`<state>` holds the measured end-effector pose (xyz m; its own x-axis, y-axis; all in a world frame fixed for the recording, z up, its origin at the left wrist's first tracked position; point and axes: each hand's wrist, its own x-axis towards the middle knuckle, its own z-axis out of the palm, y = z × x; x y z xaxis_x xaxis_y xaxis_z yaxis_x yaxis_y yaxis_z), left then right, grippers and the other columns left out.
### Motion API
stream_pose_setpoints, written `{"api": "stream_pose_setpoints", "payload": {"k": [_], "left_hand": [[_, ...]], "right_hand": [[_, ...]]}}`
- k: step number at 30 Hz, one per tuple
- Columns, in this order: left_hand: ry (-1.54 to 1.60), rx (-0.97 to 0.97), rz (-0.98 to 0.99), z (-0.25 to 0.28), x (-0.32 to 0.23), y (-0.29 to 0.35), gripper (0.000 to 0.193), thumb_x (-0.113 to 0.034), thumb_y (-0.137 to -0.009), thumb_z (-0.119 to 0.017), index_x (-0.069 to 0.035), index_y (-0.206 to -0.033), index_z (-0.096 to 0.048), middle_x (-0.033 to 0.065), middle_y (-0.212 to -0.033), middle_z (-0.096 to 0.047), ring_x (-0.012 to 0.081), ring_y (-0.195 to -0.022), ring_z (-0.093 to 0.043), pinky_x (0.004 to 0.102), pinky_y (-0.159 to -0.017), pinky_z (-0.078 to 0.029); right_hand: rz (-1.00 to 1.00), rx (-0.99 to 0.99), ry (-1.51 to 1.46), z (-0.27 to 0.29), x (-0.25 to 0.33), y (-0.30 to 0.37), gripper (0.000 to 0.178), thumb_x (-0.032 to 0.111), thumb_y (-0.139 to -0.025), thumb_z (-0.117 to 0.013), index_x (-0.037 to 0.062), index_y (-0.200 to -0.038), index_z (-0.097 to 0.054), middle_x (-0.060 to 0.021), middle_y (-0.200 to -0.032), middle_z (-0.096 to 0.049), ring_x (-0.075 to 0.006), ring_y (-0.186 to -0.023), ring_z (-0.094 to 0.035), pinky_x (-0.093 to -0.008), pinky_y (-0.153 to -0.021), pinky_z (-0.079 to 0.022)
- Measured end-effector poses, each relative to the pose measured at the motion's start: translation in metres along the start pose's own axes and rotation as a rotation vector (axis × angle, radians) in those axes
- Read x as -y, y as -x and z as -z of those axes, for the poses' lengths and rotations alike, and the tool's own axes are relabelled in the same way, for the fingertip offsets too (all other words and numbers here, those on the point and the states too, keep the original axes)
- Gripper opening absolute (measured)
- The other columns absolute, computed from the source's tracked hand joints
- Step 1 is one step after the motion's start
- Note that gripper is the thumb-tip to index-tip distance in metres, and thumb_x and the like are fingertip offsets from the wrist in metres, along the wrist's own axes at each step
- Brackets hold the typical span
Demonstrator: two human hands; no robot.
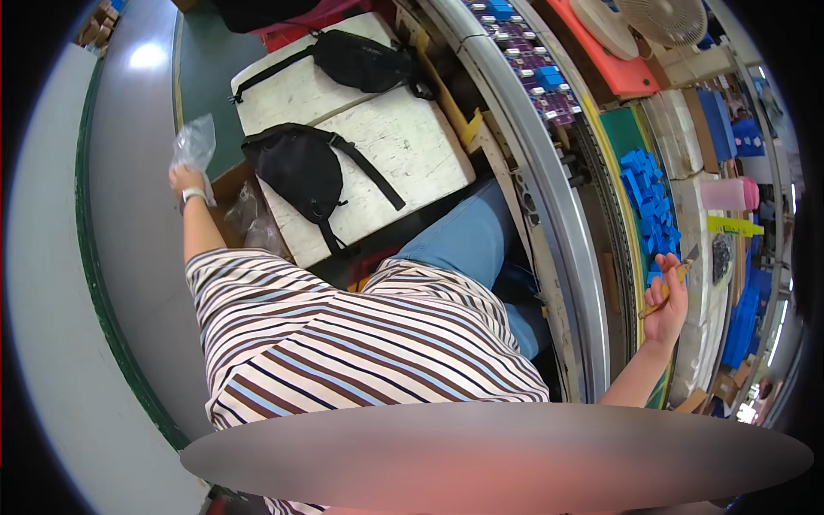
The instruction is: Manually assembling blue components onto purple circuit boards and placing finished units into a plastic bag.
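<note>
**Left hand lifts a clear bag, right hand grips a wooden-handled tool**

The left hand (pixel 184 180) reaches out at the left of the frame, fingers closed around the crumpled clear plastic bag (pixel 194 142), which sticks up above the fist over the grey floor (pixel 129 257). A pale wristband sits just below that hand. More crinkled clear plastic wrap (pixel 253 221) lies just below and to the right of it, beside the white foam-topped box (pixel 378 154).

Two black fabric waist bags rest on that white top: one (pixel 305 167) at centre left with its strap trailing to the right, another (pixel 365 60) higher up.

At the right of the frame the right hand (pixel 668 309) is curled around the thin wooden-handled tool (pixel 674 279), whose tip points up and right. It hovers over the desk (pixel 691 223), just below a heap of small blue plastic blocks (pixel 648 202). A pink plastic container (pixel 728 194) stands further right, and a white fan (pixel 665 19) sits at the top right.
</note>
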<state>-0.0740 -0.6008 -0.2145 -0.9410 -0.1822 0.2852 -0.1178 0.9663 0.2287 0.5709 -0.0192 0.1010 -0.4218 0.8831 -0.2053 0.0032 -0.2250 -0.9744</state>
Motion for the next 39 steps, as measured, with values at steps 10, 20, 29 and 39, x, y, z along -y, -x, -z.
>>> {"api": "stream_pose_setpoints", "payload": {"k": [10,20,29,39], "left_hand": [[-0.470,0.687,-0.527,-0.117,0.045,0.146,0.037,-0.019,-0.092,-0.030,-0.007,-0.120,-0.051,0.0167,-0.116,-0.057,0.0362,-0.115,-0.049,0.0607,-0.105,-0.018],[-0.488,0.814,-0.836,-0.173,-0.068,0.121,0.038,-0.027,-0.090,-0.042,-0.012,-0.123,-0.054,0.0088,-0.117,-0.061,0.0258,-0.108,-0.058,0.0464,-0.094,-0.041],[-0.746,0.757,-1.033,-0.155,-0.122,0.054,0.034,-0.023,-0.090,-0.044,-0.012,-0.118,-0.058,0.0087,-0.118,-0.060,0.0224,-0.110,-0.056,0.0438,-0.090,-0.044],[-1.104,0.937,-0.718,-0.094,-0.016,0.054,0.029,-0.019,-0.089,-0.046,-0.012,-0.113,-0.062,0.0085,-0.119,-0.059,0.0185,-0.112,-0.055,0.0409,-0.086,-0.046]], "right_hand": [[-0.016,0.064,0.204,-0.070,0.015,0.000,0.026,0.013,-0.092,-0.049,0.0031,-0.116,-0.053,-0.0093,-0.112,-0.058,-0.0028,-0.053,-0.033,-0.0168,-0.048,-0.027],[-0.001,-0.059,0.451,-0.104,0.019,0.032,0.025,0.015,-0.090,-0.053,0.0026,-0.113,-0.054,-0.0020,-0.097,-0.058,-0.0024,-0.054,-0.037,-0.0186,-0.047,-0.029],[-0.142,-0.027,0.735,-0.088,0.002,-0.009,0.041,0.008,-0.081,-0.053,0.0087,-0.122,-0.053,0.0008,-0.078,-0.053,-0.0060,-0.060,-0.041,-0.0219,-0.050,-0.033],[0.015,0.010,0.485,-0.113,-0.034,-0.174,0.050,0.005,-0.077,-0.059,-0.0007,-0.125,-0.047,-0.0111,-0.099,-0.061,-0.0139,-0.075,-0.056,-0.0278,-0.062,-0.044]]}}
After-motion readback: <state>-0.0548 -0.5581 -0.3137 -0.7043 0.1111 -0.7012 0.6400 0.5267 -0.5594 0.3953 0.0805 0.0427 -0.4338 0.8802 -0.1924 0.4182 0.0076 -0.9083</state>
